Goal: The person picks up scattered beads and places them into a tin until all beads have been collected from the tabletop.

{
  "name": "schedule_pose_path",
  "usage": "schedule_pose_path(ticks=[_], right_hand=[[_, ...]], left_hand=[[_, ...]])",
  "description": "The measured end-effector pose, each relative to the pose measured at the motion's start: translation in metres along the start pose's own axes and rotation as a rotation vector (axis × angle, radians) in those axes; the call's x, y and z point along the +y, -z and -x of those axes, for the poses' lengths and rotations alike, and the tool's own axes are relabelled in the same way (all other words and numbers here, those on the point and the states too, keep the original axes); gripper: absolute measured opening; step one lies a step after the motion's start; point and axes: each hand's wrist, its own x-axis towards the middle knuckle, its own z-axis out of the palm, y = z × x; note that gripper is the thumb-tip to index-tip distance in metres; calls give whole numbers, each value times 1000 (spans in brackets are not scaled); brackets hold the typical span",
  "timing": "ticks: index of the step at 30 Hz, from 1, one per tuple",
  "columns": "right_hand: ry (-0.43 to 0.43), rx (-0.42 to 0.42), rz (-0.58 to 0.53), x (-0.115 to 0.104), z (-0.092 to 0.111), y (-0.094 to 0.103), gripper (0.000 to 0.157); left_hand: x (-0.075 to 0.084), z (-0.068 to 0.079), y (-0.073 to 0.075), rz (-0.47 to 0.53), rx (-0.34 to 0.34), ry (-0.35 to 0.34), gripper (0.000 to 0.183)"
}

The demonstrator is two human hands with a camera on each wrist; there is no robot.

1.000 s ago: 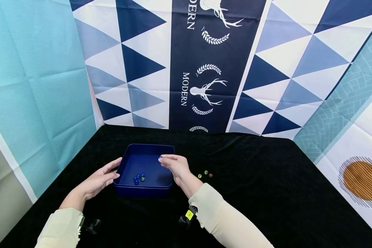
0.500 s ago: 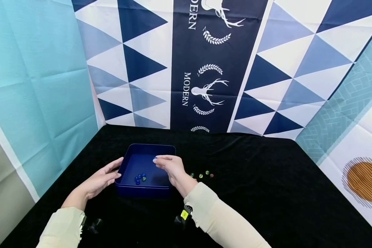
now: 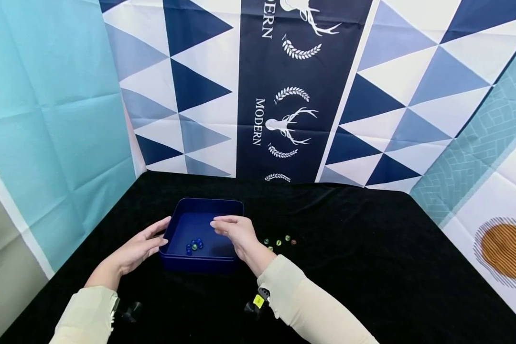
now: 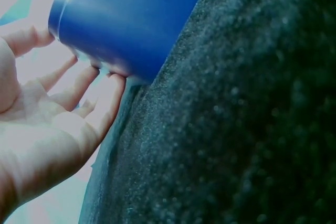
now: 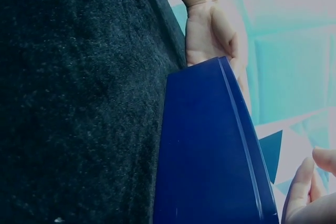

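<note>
A blue rectangular box (image 3: 198, 265) with no lid stands on the black cloth, several blue marbles (image 3: 199, 241) and a green one (image 3: 194, 247) lying on its floor. My left hand (image 3: 131, 251) touches the box's left side with extended fingers. In the left wrist view, the fingertips of the left hand (image 4: 68, 114) meet the outer wall. Above the box's right part is my right hand (image 3: 238, 235), thumb and fingertips close together; no marble shows between them. The right wrist view catches the fingers of the right hand (image 5: 302, 187) beyond the rim.
Several loose marbles, including a green one (image 3: 278, 242) and a reddish-brown one (image 3: 294, 242), lie on the black cloth (image 3: 348, 258) right of the box. Patterned fabric (image 3: 284, 95) hangs behind the table.
My right hand has moved left over the box, and the blue marble at its fingertips no longer shows there. The marbles in the box have shifted. My left hand stays at the box.
</note>
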Motion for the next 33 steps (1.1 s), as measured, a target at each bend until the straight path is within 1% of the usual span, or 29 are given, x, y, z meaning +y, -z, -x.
schedule_pose_path(ticks=[7,13,19,24,29,33], right_hand=[[20,-30,21,2,5,6,30],[52,-39,28,5,11,14,30],[55,-50,-21,5,18,21,28],[62,-73,-51,5,22,26,32],[42,-75,-76,5,26,33,32],[48,-74,-98,7,28,39,33]], left_hand=[[0,-1,0,2,11,7,68],[2,-1,-1,8,6,12,68],[4,0,0,10,6,17,69],[6,1,0,6,5,22,69],[8,2,-1,7,8,29,69],[9,2,-1,7,8,28,69]])
